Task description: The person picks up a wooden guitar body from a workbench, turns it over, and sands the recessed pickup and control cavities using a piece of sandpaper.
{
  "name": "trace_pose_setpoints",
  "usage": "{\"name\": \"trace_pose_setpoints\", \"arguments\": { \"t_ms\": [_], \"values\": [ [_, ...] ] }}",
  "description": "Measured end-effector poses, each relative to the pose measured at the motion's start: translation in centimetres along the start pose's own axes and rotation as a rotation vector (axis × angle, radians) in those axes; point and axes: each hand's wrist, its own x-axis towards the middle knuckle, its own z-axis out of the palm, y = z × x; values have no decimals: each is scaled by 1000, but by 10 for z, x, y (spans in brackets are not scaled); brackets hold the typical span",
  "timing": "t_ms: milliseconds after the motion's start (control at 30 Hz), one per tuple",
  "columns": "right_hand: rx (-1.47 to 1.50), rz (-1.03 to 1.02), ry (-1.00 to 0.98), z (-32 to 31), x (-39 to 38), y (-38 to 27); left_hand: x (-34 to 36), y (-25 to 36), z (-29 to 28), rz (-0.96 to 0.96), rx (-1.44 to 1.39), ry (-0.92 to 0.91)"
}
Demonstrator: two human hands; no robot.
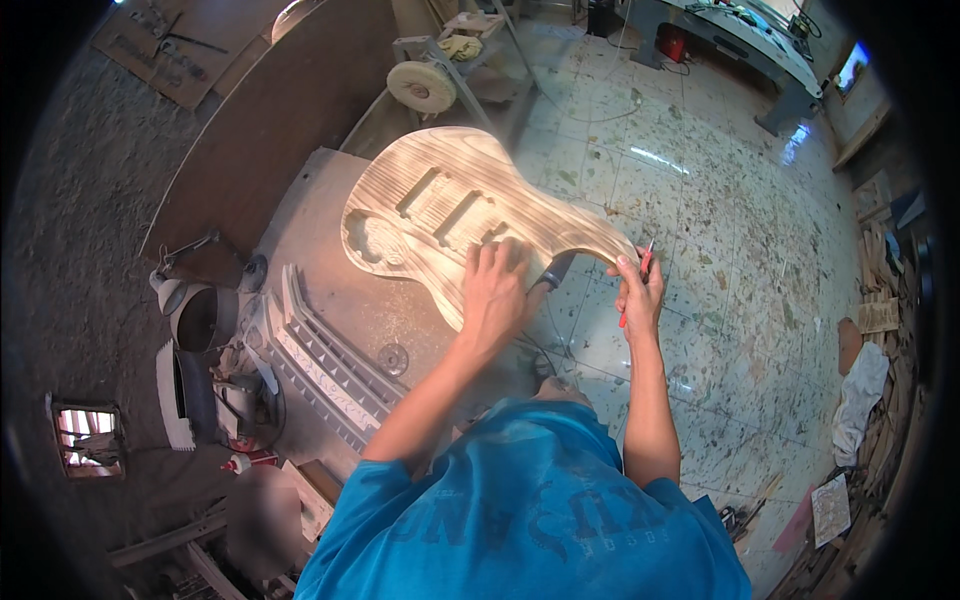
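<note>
An unfinished wooden electric guitar body (pixel 440 185) with bold striped grain lies on the bench, its routed cavities facing up. My left hand (pixel 495 295) rests on its near edge, fingers stretched out over the wood beside a cavity. At the tip of the body's right-hand horn is my right hand (pixel 638 290), closed around a slim red-handled tool (pixel 645 263) with a pale pointed tip. The tool's exact kind is hard to make out. A dark, round-ended object (pixel 556 272) shows partly under the body, between the two hands.
Wood dust lies on the brown bench top (pixel 410 310). To the left are a toothed grey metal rail (pixel 325 365), a desk lamp (pixel 180 295) and a handsaw (pixel 174 395). A disc wheel (pixel 421 87) stands beyond the body. Wood scraps (pixel 880 400) line the right wall.
</note>
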Motion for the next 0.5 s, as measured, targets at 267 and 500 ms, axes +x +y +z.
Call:
{"name": "trace_pose_setpoints", "arguments": {
  "t_ms": [267,500],
  "values": [
    [-48,37,12,-2,-4,-6,-11,-11,-26,-134,-259,138],
    [-281,0,105,-6,-21,-25,-77,-49,-38,-573,-471,523]
  ]
}}
